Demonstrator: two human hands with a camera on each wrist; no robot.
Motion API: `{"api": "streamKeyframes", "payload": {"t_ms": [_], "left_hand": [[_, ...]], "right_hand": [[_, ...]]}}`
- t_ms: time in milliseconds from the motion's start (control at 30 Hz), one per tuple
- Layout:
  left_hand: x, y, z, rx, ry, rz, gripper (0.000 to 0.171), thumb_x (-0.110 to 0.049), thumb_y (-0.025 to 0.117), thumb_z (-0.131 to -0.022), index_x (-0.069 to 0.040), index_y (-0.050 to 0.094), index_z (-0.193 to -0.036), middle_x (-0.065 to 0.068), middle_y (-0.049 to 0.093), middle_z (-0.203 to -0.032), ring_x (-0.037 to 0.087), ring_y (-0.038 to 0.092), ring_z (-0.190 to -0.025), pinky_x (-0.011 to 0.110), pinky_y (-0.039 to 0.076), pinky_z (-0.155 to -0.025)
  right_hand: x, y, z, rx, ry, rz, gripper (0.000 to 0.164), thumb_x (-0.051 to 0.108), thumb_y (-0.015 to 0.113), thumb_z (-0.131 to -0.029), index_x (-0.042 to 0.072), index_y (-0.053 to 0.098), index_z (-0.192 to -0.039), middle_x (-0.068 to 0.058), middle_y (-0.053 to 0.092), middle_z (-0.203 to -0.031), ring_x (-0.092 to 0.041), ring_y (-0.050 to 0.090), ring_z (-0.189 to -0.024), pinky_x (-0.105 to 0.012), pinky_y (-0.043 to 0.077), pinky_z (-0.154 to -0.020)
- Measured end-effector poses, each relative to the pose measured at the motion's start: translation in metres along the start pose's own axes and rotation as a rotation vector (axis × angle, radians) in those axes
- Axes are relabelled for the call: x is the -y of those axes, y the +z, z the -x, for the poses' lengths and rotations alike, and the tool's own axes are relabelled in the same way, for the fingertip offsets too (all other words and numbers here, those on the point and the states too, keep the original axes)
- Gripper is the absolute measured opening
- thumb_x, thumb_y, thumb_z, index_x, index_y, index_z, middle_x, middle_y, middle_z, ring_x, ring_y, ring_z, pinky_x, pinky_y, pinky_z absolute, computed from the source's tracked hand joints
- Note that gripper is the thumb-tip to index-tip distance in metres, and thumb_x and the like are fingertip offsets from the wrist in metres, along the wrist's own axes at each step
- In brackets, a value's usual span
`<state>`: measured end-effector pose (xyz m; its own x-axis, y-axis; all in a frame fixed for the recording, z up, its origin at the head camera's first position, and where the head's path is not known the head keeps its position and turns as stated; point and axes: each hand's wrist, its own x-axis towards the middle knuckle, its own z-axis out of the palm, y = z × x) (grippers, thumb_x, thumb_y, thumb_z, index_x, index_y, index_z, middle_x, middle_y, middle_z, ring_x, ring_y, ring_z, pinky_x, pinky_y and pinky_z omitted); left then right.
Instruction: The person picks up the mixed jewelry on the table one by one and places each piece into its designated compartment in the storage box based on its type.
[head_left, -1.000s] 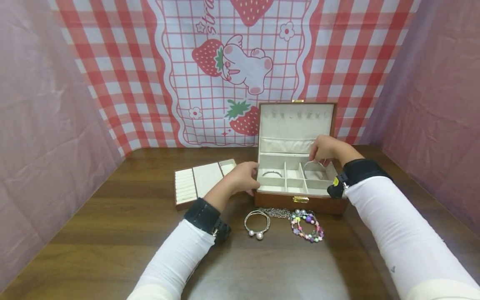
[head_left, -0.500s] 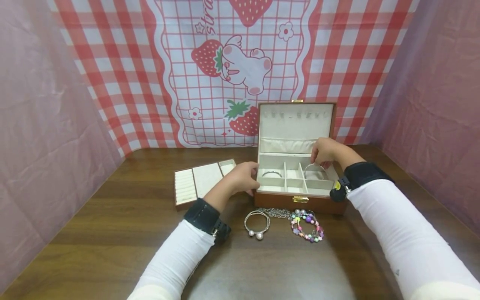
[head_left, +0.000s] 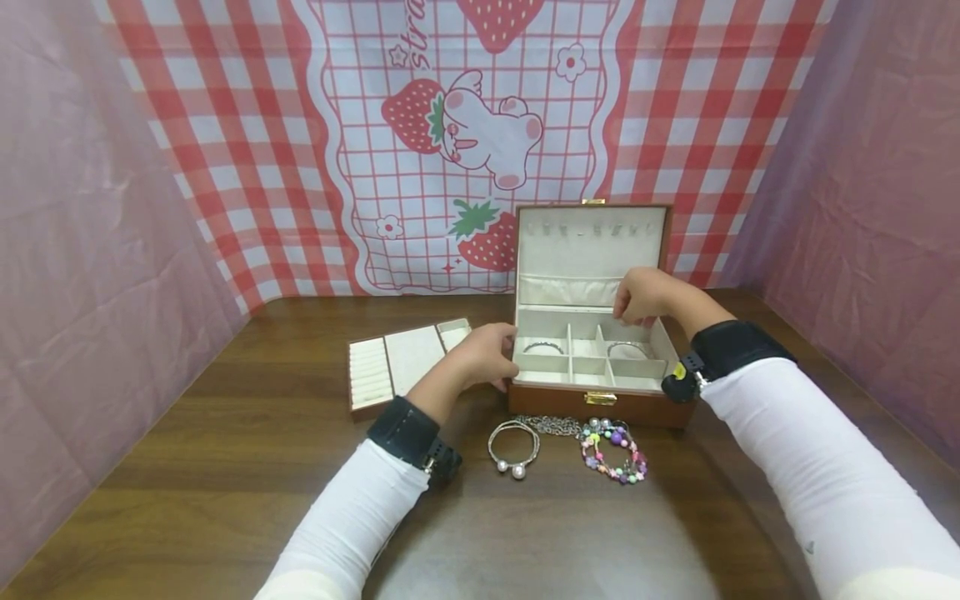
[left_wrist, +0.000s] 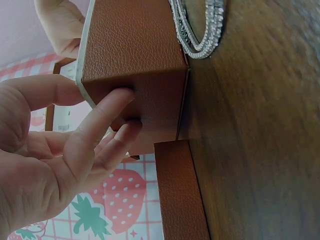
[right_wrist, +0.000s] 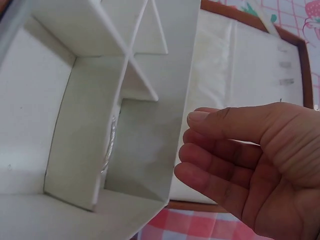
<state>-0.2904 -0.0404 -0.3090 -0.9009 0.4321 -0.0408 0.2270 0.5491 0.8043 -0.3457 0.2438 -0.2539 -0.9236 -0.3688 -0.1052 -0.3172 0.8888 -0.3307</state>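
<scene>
A brown jewelry box (head_left: 540, 400) stands with its lid raised, showing cream compartments. My left hand (head_left: 486, 354) steadies its left side; in the left wrist view the fingers (left_wrist: 107, 107) press the leather wall and the thumb touches the rim. My right hand (head_left: 643, 296), fingers loosely bent and holding nothing, hovers over the back right compartment. In that compartment lies a silver bracelet (head_left: 628, 345), partly hidden behind a divider in the right wrist view. Another silver bracelet (head_left: 543, 345) sits in the back left compartment.
In front of the box lie a bangle with pearl ends (head_left: 514, 469), a heap of silver chains (head_left: 555, 426) and colorful bead bracelets (head_left: 617, 477). A cream-lined tray (head_left: 412, 354) with ring slots rests left of the box, partly behind the left hand.
My right hand has let go of the silver bracelet, which dropped lower into the back right compartment, and has risen slightly. The left hand stays at the box's side.
</scene>
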Motion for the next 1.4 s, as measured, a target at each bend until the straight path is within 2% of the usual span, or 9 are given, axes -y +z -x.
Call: {"api": "streamKeyframes", "payload": {"t_ms": [367, 633, 867, 1100, 1400], "left_hand": [[0.001, -0.003, 0.003, -0.008, -0.001, 0.013, 0.072, 0.014, 0.063, -0.078, 0.008, 0.036, -0.144, 0.028, 0.049, -0.134, 0.028, 0.067, -0.070, 0.029, 0.060, -0.056], [0.003, -0.003, 0.003, -0.010, 0.001, 0.016, 0.071, 0.014, 0.063, -0.078, 0.008, 0.037, -0.144, 0.028, 0.049, -0.133, 0.027, 0.067, -0.071, 0.029, 0.059, -0.056], [0.002, -0.002, 0.001, 0.017, 0.005, 0.049, 0.071, 0.015, 0.062, -0.078, 0.009, 0.035, -0.144, 0.030, 0.048, -0.134, 0.028, 0.067, -0.069, 0.029, 0.060, -0.057], [-0.002, -0.003, 0.002, 0.010, -0.005, 0.048, 0.069, 0.015, 0.063, -0.079, 0.008, 0.038, -0.143, 0.029, 0.049, -0.132, 0.029, 0.067, -0.073, 0.030, 0.060, -0.057], [-0.001, -0.003, 0.002, 0.009, -0.007, 0.050, 0.071, 0.016, 0.063, -0.078, 0.008, 0.037, -0.144, 0.029, 0.049, -0.133, 0.027, 0.066, -0.067, 0.030, 0.060, -0.056]], "right_hand": [[0.016, -0.007, 0.003, -0.029, -0.053, -0.018, 0.008, -0.001, 0.069, -0.083, -0.005, 0.071, -0.090, -0.005, 0.067, -0.076, -0.020, 0.063, -0.066, -0.035, 0.059, -0.060], [0.015, -0.007, 0.018, -0.125, -0.094, -0.105, 0.014, 0.004, 0.071, -0.085, -0.003, 0.074, -0.096, -0.008, 0.070, -0.082, -0.020, 0.063, -0.072, -0.036, 0.060, -0.063], [0.012, 0.002, 0.040, -0.160, -0.101, -0.173, 0.010, 0.006, 0.071, -0.087, 0.001, 0.075, -0.095, -0.009, 0.071, -0.086, -0.022, 0.065, -0.074, -0.035, 0.059, -0.064], [0.017, 0.011, 0.056, -0.207, -0.141, -0.224, 0.011, 0.007, 0.073, -0.086, 0.002, 0.074, -0.096, -0.008, 0.071, -0.091, -0.023, 0.067, -0.073, -0.033, 0.059, -0.065], [0.031, 0.024, 0.065, -0.241, -0.227, -0.193, 0.010, 0.010, 0.077, -0.084, 0.006, 0.076, -0.093, -0.002, 0.070, -0.085, -0.018, 0.060, -0.072, -0.029, 0.055, -0.063]]}}
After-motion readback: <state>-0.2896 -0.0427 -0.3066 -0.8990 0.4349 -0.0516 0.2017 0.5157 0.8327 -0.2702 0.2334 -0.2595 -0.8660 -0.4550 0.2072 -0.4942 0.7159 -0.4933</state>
